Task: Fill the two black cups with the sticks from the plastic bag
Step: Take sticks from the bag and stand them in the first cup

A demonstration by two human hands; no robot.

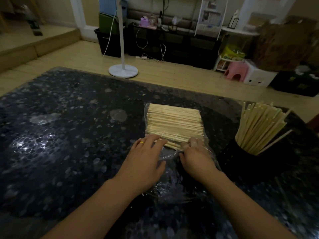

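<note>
Currently: left hand (144, 161) flat, pinning bag (172, 163) mid-frame; right hand (195, 156) inside, pinching sticks (174, 124). Advise small bundle, ends aligned; cup (241, 157) right already full.

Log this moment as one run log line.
left hand on bag | right hand inside plastic bag, pinching sticks | black cup filled
</note>
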